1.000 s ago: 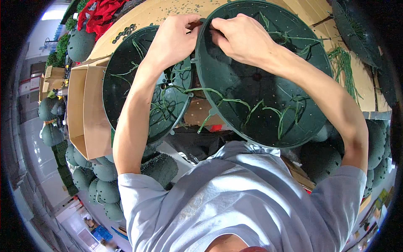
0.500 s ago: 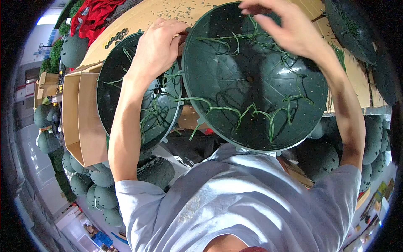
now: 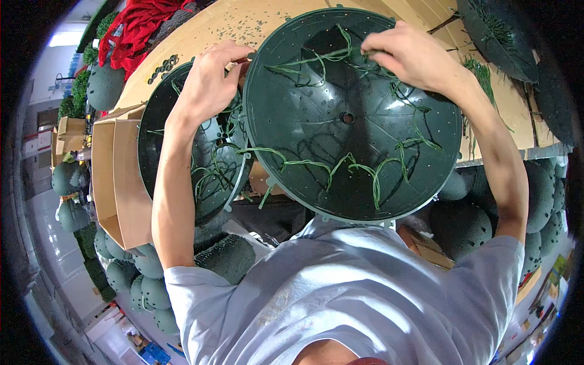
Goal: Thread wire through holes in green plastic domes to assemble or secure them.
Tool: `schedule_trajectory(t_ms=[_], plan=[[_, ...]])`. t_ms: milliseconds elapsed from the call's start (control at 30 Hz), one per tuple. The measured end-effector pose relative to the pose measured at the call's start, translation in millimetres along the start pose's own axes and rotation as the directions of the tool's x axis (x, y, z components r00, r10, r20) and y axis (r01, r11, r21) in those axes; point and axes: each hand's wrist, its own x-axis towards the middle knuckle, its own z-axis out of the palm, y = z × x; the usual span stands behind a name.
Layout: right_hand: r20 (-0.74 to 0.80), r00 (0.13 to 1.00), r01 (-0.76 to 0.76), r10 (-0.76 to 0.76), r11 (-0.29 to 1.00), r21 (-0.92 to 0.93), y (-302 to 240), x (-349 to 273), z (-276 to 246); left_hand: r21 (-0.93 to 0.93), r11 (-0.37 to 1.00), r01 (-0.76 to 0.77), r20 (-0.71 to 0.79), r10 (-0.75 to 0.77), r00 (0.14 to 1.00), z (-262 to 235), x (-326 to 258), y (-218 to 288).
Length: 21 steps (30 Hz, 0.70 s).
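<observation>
A large dark green plastic half-sphere shell (image 3: 304, 121) lies hollow side up in front of me, with a hole in its middle. Green twisted cord (image 3: 304, 61) is strung in loops along its inner wall. My left hand (image 3: 210, 76) grips the shell's left rim, thumb and fingers closed at the edge. Inside the far right part, my right hand (image 3: 410, 58) pinches the cord between thumb and fingers. Under my left forearm sits a second, smaller-looking green half shell (image 3: 161, 152), with similar cord in it, partly hidden.
An open cardboard box (image 3: 115, 182) stands left of the shells. Small black rings (image 3: 163, 68) and scattered bits lie on the tan table (image 3: 207, 36), beside red cloth (image 3: 137, 36). Green strands (image 3: 480, 79) lie at the right. Several dark green balls (image 3: 146, 292) are heaped below the table.
My right hand has come down from the far rim and closed on the cord. The large shell has shifted slightly left, and my left hand has moved with its rim.
</observation>
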Motion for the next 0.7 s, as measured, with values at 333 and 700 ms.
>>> schedule_trajectory(t_ms=[333,700], plan=[[0.238,0.915,-0.345,0.325,0.327,0.88,-71,37,-59,0.03,0.994,-0.103,-0.048,0.104,0.993,5,5,-10],[-0.119,0.904,-0.201,0.411,0.653,0.73,-61,27,-21,0.033,0.999,-0.028,-0.082,0.031,0.996,7,-3,-4]])
